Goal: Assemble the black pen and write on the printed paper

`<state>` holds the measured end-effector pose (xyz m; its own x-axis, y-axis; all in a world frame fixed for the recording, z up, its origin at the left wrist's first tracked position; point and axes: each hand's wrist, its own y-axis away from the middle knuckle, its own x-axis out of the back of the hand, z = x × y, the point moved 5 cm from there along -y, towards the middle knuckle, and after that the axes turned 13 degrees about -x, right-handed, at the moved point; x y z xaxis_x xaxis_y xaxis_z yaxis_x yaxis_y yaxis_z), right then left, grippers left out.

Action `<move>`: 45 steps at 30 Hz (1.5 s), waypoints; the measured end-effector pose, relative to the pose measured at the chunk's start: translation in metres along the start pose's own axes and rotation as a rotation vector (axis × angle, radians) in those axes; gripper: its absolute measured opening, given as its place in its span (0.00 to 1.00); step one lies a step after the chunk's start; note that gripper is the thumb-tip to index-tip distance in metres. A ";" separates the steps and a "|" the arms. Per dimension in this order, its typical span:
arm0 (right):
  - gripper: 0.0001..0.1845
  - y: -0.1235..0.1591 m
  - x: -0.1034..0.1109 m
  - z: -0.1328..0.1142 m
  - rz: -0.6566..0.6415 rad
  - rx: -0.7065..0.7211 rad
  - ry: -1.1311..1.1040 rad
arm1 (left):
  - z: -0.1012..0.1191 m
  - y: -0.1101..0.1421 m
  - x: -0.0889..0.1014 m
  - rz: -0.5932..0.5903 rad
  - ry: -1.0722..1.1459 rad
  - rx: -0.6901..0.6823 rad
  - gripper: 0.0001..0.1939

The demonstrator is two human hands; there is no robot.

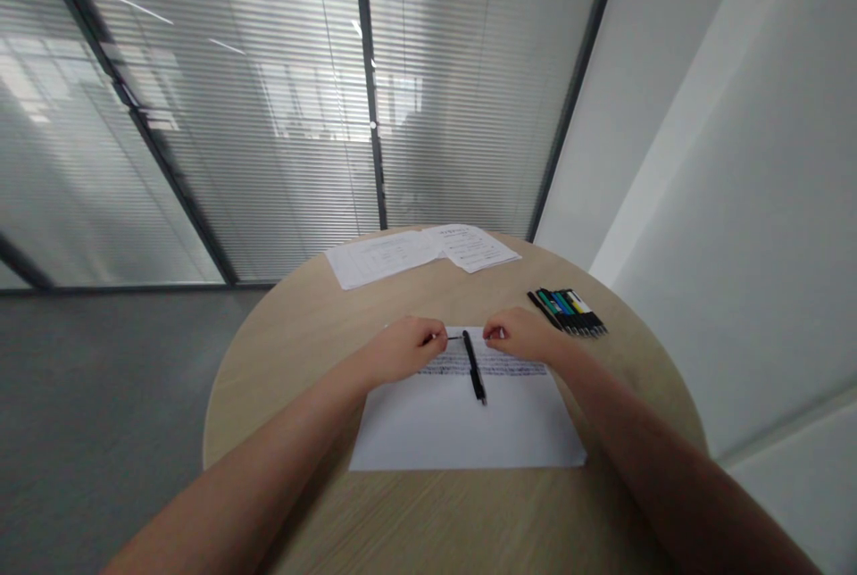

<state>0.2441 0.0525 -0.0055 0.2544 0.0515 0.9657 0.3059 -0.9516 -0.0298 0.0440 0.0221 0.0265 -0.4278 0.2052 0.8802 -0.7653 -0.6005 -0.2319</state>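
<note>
Nearest me lay the round pale wooden desk, where I saw my left hand and right hand each pinching an end of a thin dark pen refill above the white printed sheet, beside a black pen.

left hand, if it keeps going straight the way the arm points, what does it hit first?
Probably the right hand. The left hand points right and slightly away across the sheet, holding a thin rod aimed at it. The black pen lies between them, flat on the sheet, possibly under the line. Depth is unclear.
</note>
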 end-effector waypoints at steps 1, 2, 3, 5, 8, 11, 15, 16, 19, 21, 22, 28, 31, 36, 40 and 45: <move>0.09 0.000 0.000 0.000 -0.001 0.004 -0.002 | 0.000 0.000 0.000 0.002 0.000 0.003 0.12; 0.10 0.000 -0.001 0.000 -0.004 0.008 -0.005 | 0.000 0.000 0.000 0.001 0.001 0.005 0.12; 0.10 0.000 -0.001 0.000 -0.006 0.011 -0.009 | 0.000 0.000 0.000 0.000 0.001 0.004 0.12; 0.11 -0.001 -0.001 0.000 0.007 0.013 -0.022 | 0.001 0.000 -0.001 -0.006 0.003 -0.002 0.12; 0.11 0.000 0.005 -0.005 0.082 0.018 -0.046 | 0.002 0.000 0.000 -0.003 0.010 -0.001 0.12; 0.11 0.005 0.013 -0.017 0.134 0.052 -0.080 | 0.002 0.000 0.001 0.017 0.021 -0.004 0.12; 0.12 0.014 0.014 -0.036 0.106 0.078 -0.092 | 0.002 0.000 0.003 0.042 0.010 -0.020 0.13; 0.12 0.016 0.013 -0.039 0.091 0.078 -0.084 | 0.002 0.000 0.004 0.050 0.004 -0.020 0.14; 0.11 0.019 0.006 -0.046 0.047 0.077 -0.033 | 0.003 0.000 0.005 0.069 -0.003 -0.021 0.15; 0.10 0.020 0.002 -0.048 0.022 0.076 0.002 | 0.004 0.000 0.006 0.082 0.000 -0.021 0.15; 0.10 0.020 0.000 -0.049 0.013 0.075 0.013 | 0.004 0.000 0.006 0.088 0.000 -0.018 0.15; 0.08 0.021 -0.006 -0.052 -0.010 0.052 0.034 | 0.005 0.001 0.011 0.101 0.000 0.008 0.15; 0.07 0.022 -0.006 -0.054 -0.017 0.051 0.040 | 0.005 0.001 0.012 0.104 0.008 0.010 0.14; 0.06 0.022 -0.007 -0.055 -0.020 0.054 0.060 | 0.003 0.001 0.011 0.125 0.016 -0.002 0.14; 0.04 0.021 -0.007 -0.054 -0.018 0.063 0.060 | 0.003 0.001 0.011 0.132 0.019 -0.006 0.14; 0.07 0.021 -0.003 -0.054 -0.009 0.065 -0.014 | 0.003 0.001 0.012 0.145 0.012 0.002 0.14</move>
<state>0.2005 0.0160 0.0044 0.2643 0.0652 0.9622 0.3667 -0.9296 -0.0378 0.0393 0.0216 0.0376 -0.5400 0.1252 0.8323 -0.6936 -0.6263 -0.3558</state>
